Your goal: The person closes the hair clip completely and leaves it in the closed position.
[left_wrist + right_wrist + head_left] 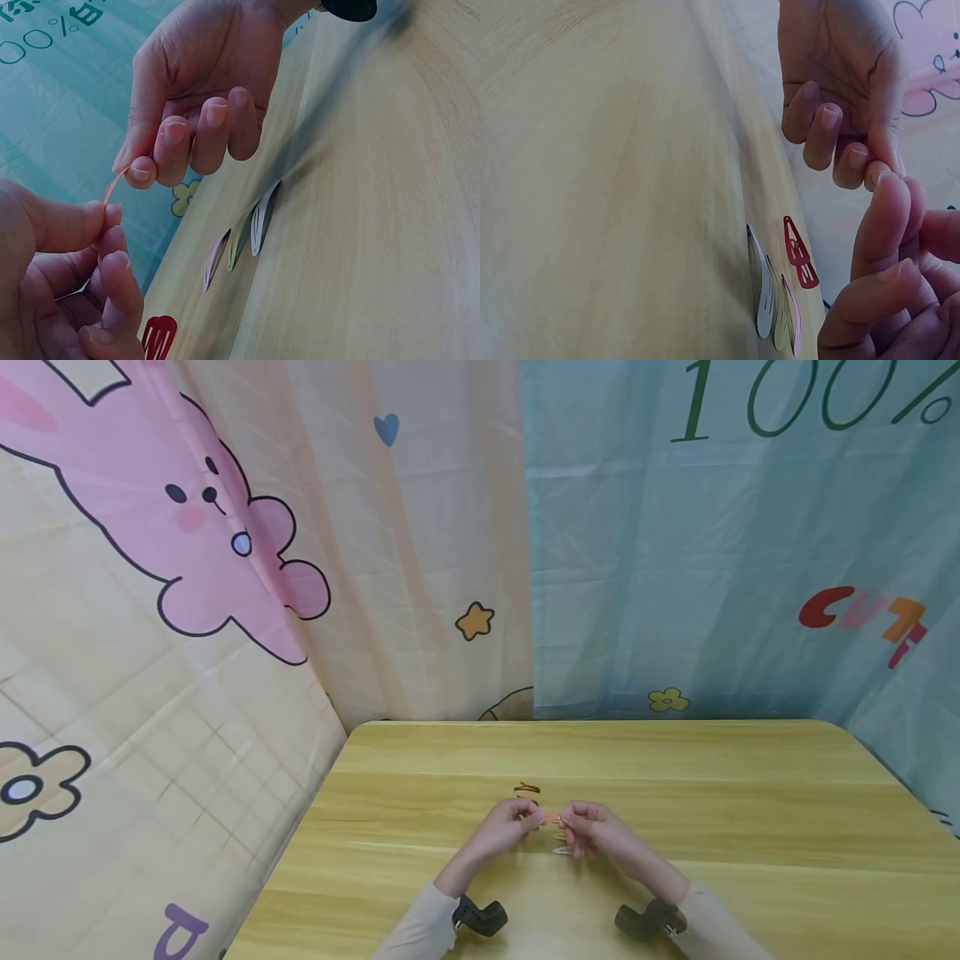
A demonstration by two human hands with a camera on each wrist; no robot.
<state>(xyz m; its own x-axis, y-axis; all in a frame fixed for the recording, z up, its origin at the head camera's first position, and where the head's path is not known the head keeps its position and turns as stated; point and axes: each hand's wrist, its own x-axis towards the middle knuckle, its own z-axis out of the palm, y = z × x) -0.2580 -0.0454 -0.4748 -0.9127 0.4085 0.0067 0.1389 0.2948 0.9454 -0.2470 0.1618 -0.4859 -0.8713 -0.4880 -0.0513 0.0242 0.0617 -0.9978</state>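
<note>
Between both hands is an orange snap hair clip [114, 186], its ends pinched between thumb and forefinger on each side. The left hand [512, 827] grips one end and the right hand [600, 831] grips the other, just above the table. In the left wrist view, a pink hair clip [216, 260], a yellow-green hair clip [240, 238] and a grey-white hair clip [265, 219] lie side by side beneath the hands. Red hair clips [796, 244] lie farther off in the right wrist view. There, fingers hide the held clip.
The wooden table [712, 793] has rounded far corners. Printed curtains [420, 543] hang behind it and at its sides. Each forearm wears a dark wrist device [483, 917] over a light sleeve.
</note>
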